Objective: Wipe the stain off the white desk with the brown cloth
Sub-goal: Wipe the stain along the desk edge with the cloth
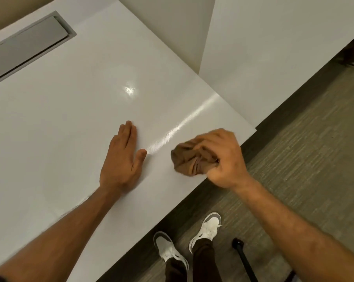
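White desk (70, 119): right hand (223, 157) grips brown cloth (189, 159).

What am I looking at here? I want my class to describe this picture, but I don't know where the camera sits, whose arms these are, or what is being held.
The single picture comes from a camera worn on a person's head, looking down, so the two bare arms are that person's own. There is no machine. The left hand lies flat, fingers straight, on the white desk. The right hand grips a bunched brown cloth near the desk's front edge. A grey cable hatch is set into the desk's far side. No stain shows clearly, only glare from a light. Below, the person's white shoes stand on grey carpet.
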Available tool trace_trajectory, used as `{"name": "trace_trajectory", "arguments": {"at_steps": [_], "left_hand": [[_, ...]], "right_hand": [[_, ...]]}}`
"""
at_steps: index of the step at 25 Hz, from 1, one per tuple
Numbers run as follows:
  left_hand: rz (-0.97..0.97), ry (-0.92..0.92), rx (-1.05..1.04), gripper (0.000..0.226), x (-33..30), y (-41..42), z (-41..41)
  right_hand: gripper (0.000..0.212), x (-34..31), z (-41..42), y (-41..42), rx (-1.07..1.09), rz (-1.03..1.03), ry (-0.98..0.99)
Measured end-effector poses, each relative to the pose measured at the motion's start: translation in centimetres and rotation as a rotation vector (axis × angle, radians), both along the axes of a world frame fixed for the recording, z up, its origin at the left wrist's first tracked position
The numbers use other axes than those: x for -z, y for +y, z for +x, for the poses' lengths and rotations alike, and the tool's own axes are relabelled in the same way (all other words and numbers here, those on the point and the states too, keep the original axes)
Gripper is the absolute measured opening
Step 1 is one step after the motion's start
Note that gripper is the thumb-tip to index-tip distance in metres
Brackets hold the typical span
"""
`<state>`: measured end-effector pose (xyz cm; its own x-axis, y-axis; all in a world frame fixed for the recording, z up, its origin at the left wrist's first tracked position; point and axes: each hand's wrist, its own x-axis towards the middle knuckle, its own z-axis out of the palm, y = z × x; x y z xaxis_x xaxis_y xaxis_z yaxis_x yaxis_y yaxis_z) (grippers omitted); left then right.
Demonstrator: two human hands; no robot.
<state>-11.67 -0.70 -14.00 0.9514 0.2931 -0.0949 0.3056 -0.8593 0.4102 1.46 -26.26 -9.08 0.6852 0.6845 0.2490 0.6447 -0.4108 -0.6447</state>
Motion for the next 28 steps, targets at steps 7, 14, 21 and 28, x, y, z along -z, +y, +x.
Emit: {"name": "trace_trajectory", "arguments": {"at_steps": [7,14,21,28], "left_hand": [[0.020,0.023,0.027,0.078,-0.4,0.0,0.1],[0.013,0.012,0.011,0.076,-0.5,-0.1,-0.1],[-0.001,0.001,0.008,0.078,0.3,0.2,-0.2],[0.012,0.015,-0.001,0.084,0.1,0.0,-0.6]], "right_hand": [[0.061,2.3,8.5,-0.3,0.204,-0.481,-0.007],[0.058,4.2,3.9,-0.2,0.542,-0.618,-0.219],[0.070,5.1,-11.7,2.8,0.567,-0.481,-0.126],[0.067,5.0,-21.3,5.6,0.327,-0.444,-0.086]]}}
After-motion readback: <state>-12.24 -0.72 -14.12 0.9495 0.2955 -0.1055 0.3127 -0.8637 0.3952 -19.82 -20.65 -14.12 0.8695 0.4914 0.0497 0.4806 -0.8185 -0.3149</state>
